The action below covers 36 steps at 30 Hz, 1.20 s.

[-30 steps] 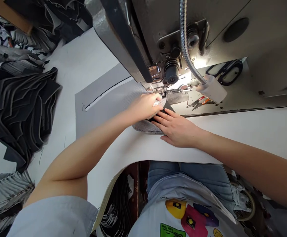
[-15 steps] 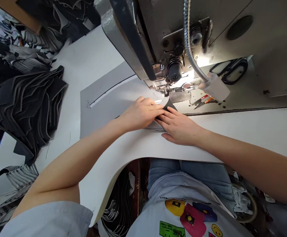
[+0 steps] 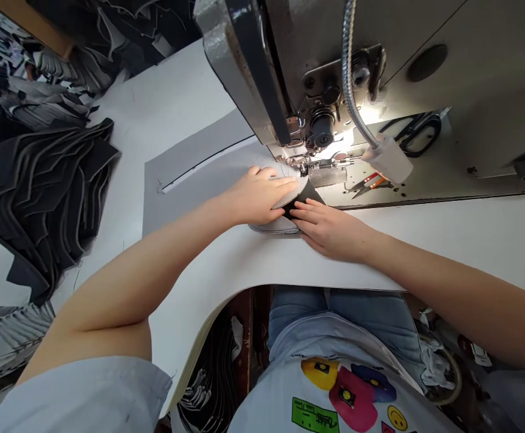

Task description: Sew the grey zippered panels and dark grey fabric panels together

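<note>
A grey mesh fabric piece (image 3: pixel 275 225) with a black part (image 3: pixel 310 192) lies on the white table in front of the sewing machine's presser foot (image 3: pixel 305 165). My left hand (image 3: pixel 262 195) lies on top of the mesh piece, fingers stretched flat and pressing it down near the needle. My right hand (image 3: pixel 328 225) rests flat on the table just to the right, its fingertips touching the black part and the mesh edge. Most of the fabric is hidden under both hands.
The sewing machine (image 3: pixel 334 66) looms over the work, with a flexible lamp (image 3: pixel 386 157) lighting the needle area. Thread snips (image 3: pixel 368 183) and black-handled scissors (image 3: pixel 418 133) lie on the machine bed. A stack of dark cut pieces (image 3: pixel 41 186) sits at the left. A grey sheet (image 3: pixel 185 174) covers the table.
Both hands shifted slightly with the fabric near the presser foot; the left hand's fingers now lie flatter over the mesh. The view has moved a little.
</note>
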Each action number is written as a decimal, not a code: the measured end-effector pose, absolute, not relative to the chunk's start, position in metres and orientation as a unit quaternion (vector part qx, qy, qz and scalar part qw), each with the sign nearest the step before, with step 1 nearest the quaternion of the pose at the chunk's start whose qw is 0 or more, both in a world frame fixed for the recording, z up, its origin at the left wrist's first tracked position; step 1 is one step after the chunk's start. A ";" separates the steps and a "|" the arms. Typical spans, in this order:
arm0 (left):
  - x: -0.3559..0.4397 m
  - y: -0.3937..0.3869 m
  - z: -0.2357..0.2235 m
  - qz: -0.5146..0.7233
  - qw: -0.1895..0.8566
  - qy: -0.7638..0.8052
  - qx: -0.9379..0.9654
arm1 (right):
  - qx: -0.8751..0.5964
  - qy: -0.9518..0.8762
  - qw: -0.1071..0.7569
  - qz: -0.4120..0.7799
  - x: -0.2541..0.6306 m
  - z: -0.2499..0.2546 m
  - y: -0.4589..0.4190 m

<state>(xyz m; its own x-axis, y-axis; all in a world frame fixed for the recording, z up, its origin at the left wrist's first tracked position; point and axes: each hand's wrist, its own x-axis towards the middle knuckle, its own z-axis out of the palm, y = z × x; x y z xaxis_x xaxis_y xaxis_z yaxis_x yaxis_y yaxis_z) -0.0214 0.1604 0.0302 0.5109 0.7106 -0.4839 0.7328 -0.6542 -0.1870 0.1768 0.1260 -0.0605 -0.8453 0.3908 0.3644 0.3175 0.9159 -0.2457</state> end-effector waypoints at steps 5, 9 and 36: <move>-0.024 0.169 0.025 -0.235 0.020 0.455 0.859 | -0.194 -0.964 0.175 -0.053 0.155 -0.064 0.110; -0.016 0.181 0.025 -0.236 0.049 0.463 0.853 | -0.246 -0.950 0.168 -0.095 0.132 -0.067 0.100; -0.042 0.154 0.007 -0.087 -0.074 0.353 0.929 | -0.307 -0.933 0.178 0.053 0.142 -0.070 0.087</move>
<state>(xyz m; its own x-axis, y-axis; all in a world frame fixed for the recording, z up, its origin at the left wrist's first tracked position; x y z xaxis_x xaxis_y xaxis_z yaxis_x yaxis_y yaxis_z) -0.0421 0.1536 0.0073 0.7351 0.6690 -0.1098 0.6434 -0.7395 -0.1981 0.1425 0.0873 -0.0701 -0.7484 0.5915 0.3000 0.5538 0.8062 -0.2081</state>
